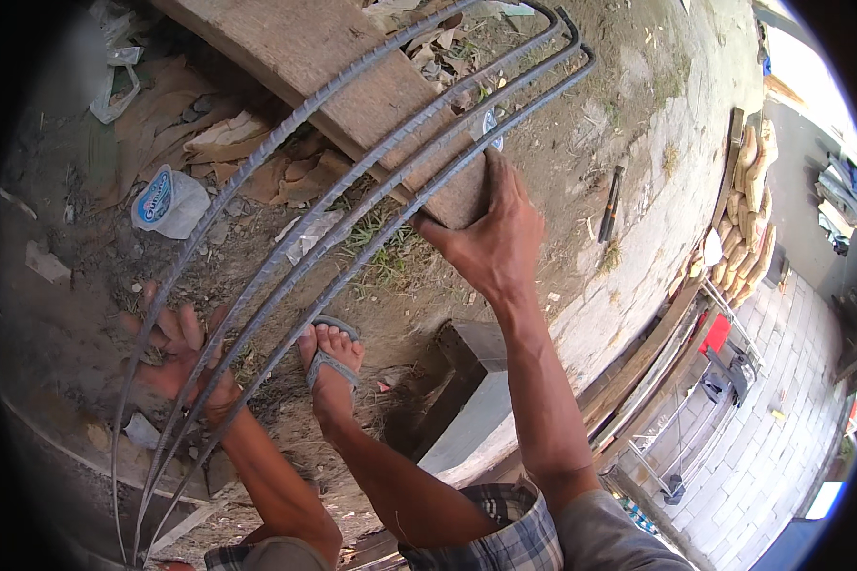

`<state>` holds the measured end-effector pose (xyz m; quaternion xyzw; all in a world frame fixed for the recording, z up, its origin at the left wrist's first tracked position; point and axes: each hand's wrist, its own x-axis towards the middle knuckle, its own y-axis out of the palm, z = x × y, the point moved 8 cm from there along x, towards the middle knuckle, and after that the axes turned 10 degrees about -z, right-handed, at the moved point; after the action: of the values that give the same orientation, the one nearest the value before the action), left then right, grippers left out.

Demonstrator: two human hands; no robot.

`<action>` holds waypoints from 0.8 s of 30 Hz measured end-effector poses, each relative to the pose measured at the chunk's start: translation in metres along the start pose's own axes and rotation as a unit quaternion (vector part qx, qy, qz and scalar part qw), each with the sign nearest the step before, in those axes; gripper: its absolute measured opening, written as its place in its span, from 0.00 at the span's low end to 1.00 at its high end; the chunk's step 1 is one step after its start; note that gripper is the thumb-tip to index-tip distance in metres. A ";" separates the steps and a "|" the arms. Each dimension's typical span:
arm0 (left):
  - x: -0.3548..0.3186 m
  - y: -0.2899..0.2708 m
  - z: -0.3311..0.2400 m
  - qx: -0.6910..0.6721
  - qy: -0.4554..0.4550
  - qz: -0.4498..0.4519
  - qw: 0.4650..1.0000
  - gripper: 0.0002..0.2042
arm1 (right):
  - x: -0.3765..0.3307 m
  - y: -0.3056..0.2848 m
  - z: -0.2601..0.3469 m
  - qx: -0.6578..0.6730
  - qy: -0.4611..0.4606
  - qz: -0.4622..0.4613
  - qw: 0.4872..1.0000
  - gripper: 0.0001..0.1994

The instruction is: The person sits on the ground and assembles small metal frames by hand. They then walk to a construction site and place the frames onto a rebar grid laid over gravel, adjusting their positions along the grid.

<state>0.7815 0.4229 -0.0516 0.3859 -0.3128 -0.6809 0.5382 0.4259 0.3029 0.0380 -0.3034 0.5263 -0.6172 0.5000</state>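
Note:
Several ribbed steel rebars (300, 228) run from the lower left to the upper right, where their ends bend into hooks. Beneath them lies a thick wooden plank (257, 48). My right hand (495, 228) grips the near end of the plank, thumb on one side and fingers on the other, just by the lowest rebar. On the left, my left hand (186, 357) is under the rebars with its fingers spread; the bars partly cover it. I see nothing held in it. My sandalled foot (333, 352) stands on the dirt between my arms.
A crumpled plastic cup (171, 202) and torn brown paper (224, 138) litter the dirt at left. A dark pen-like tool (611, 205) lies right of the plank. A grey block (471, 390) stands beside my right forearm. Stacked sacks (747, 209) and long timbers (652, 371) are farther right.

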 end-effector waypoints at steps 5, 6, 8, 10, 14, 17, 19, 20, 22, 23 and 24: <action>-0.001 -0.003 -0.001 0.004 -0.020 0.003 1.000 0.37 | -0.009 0.005 0.003 -0.051 -0.016 0.000 0.999 0.49; -0.001 -0.005 -0.004 0.040 -0.009 0.006 0.999 0.36 | -0.010 0.005 0.003 -0.057 -0.027 -0.010 0.998 0.49; -0.002 -0.011 -0.010 0.115 0.015 0.012 0.993 0.36 | -0.010 0.006 0.005 -0.058 -0.038 -0.017 0.997 0.49; -0.006 -0.020 -0.013 0.099 0.010 0.002 0.995 0.38 | -0.010 0.008 0.008 -0.046 -0.037 -0.010 0.998 0.49; -0.012 -0.054 0.013 -0.021 0.013 -0.116 0.993 0.44 | -0.012 0.005 0.002 -0.077 -0.084 -0.055 0.992 0.47; -0.066 -0.109 0.024 0.030 0.010 -0.339 0.940 0.44 | -0.012 0.004 0.015 -0.053 -0.062 -0.020 0.996 0.47; -0.113 -0.114 0.047 0.065 -0.044 -0.418 0.905 0.41 | -0.010 0.002 0.019 -0.048 -0.073 -0.026 0.996 0.47; -0.139 -0.110 0.062 0.118 -0.077 -0.454 0.880 0.39 | -0.010 0.000 0.016 -0.055 -0.076 -0.027 0.995 0.47; -0.202 -0.091 0.075 0.212 -0.092 -0.559 0.796 0.37 | -0.014 -0.002 0.013 -0.062 -0.068 -0.009 0.996 0.47; -0.234 -0.076 0.079 0.257 -0.100 -0.607 0.746 0.36 | -0.015 -0.004 0.009 -0.070 -0.065 0.001 0.995 0.47; -0.258 -0.058 0.077 0.321 -0.126 -0.628 0.698 0.36 | -0.011 -0.006 0.012 -0.069 -0.068 0.003 0.995 0.47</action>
<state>0.7187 0.6882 -0.0124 0.5523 -0.2624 -0.7613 -0.2157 0.4388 0.3090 0.0487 -0.3766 0.5337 -0.5558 0.5142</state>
